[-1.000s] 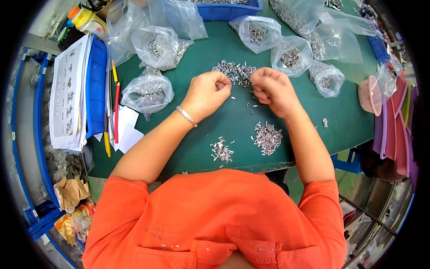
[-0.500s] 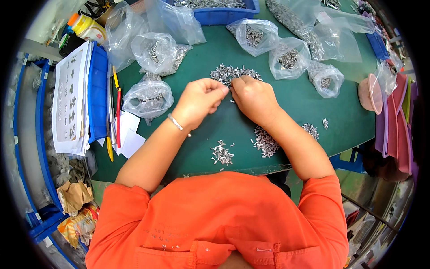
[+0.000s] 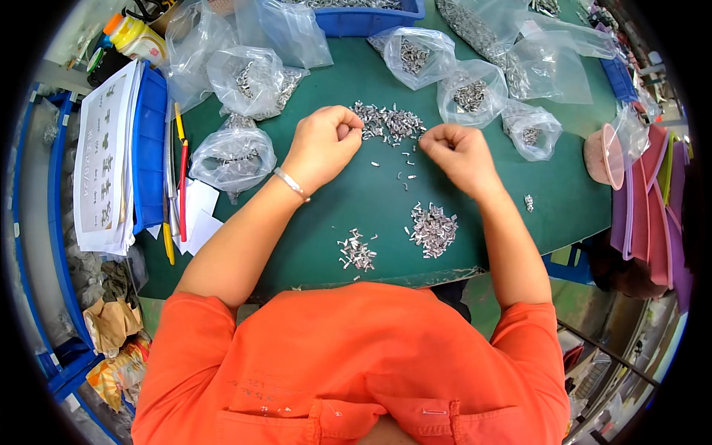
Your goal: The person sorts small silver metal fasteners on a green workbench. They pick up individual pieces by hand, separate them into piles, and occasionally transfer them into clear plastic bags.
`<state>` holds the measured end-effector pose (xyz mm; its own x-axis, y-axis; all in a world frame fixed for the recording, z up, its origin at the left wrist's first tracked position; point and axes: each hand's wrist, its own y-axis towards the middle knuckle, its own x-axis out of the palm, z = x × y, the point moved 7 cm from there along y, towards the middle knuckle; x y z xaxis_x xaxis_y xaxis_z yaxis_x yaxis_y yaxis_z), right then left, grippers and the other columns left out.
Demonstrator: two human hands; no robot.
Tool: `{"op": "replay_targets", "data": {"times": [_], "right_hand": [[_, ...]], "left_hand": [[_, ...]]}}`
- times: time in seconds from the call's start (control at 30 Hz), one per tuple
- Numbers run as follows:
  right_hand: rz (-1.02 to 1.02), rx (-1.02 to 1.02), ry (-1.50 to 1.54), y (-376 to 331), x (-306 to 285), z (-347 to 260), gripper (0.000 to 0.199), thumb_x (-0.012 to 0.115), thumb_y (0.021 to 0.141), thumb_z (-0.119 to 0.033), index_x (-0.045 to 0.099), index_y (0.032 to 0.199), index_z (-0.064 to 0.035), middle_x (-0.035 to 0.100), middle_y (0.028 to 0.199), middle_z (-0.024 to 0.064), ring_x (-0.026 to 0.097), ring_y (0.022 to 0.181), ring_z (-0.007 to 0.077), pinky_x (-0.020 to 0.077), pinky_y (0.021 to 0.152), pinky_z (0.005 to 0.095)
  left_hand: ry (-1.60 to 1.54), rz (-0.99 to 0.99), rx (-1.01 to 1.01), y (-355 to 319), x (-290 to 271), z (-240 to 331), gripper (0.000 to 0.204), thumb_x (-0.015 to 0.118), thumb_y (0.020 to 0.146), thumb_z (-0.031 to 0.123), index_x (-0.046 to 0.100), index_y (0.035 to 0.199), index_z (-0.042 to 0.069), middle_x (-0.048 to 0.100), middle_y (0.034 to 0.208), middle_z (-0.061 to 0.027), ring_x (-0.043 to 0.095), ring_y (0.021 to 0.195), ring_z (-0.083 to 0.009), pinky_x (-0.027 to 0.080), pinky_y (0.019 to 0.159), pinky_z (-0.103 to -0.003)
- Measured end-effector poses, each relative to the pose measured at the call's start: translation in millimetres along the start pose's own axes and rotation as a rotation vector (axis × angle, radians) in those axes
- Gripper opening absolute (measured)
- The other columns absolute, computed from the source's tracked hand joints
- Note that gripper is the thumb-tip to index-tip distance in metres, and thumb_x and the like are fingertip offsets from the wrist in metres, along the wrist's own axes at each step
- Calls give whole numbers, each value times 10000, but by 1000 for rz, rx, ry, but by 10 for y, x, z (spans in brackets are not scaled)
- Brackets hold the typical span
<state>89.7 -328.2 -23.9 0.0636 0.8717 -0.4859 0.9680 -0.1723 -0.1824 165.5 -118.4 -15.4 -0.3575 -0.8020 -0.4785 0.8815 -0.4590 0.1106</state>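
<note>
A pile of small silver metal parts (image 3: 387, 122) lies on the green table between my hands. My left hand (image 3: 326, 147) rests at the pile's left edge, fingers curled and thumb against the index finger. At its right edge, my right hand (image 3: 461, 157) is closed in a pinch. Whatever either hand may hold is too small to make out. A few loose parts (image 3: 406, 176) are scattered below the pile. Closer to me sit a larger heap of metal parts (image 3: 432, 230) and a smaller heap (image 3: 357, 251). A tiny cluster of parts (image 3: 529, 202) lies beyond my right forearm.
Open plastic bags of parts stand around, including a bag (image 3: 233, 157) at left and a bag (image 3: 531, 133) at right. A blue tray (image 3: 371, 22) is at the back. Papers (image 3: 107, 159), a red pen (image 3: 183, 182) and a pink cup (image 3: 604, 156) flank the table.
My hands have moved apart from over the pile, the right one to the right. Loose parts now show between them. My right forearm now hides the small heap beside it.
</note>
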Motion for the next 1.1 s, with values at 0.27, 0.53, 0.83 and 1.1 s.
{"op": "replay_targets", "data": {"times": [0.27, 0.53, 0.83, 1.1], "right_hand": [[73, -286, -274, -115, 108, -248, 162, 705, 856, -157, 700, 929, -12, 668, 748, 105, 619, 646, 185, 495, 643, 299], [-16, -10, 234, 48, -31, 19, 155, 658, 893, -144, 689, 929, 3, 636, 724, 21, 544, 602, 107, 451, 556, 266], [208, -399, -573, -92, 164, -358, 108, 666, 849, -167, 683, 884, -67, 678, 886, 122, 662, 798, 351, 534, 703, 451], [126, -421, -442, -56, 149, -290, 107, 680, 835, -158, 677, 887, -65, 681, 892, 130, 657, 778, 367, 530, 680, 460]], "left_hand": [[215, -122, 218, -170, 142, 148, 68, 689, 798, 50, 678, 860, 26, 526, 677, -80, 536, 606, -222, 449, 592, -350], [229, -49, 120, -117, -10, 138, 87, 671, 816, 72, 689, 895, 39, 622, 802, -122, 630, 712, -300, 511, 660, -398], [291, -44, 354, -83, 280, 236, 86, 675, 821, 54, 686, 906, 48, 606, 796, -117, 611, 702, -302, 490, 638, -394], [244, -97, 362, -86, 330, 343, 58, 682, 805, 55, 675, 861, 44, 608, 793, -109, 612, 696, -303, 491, 635, -391]]}}
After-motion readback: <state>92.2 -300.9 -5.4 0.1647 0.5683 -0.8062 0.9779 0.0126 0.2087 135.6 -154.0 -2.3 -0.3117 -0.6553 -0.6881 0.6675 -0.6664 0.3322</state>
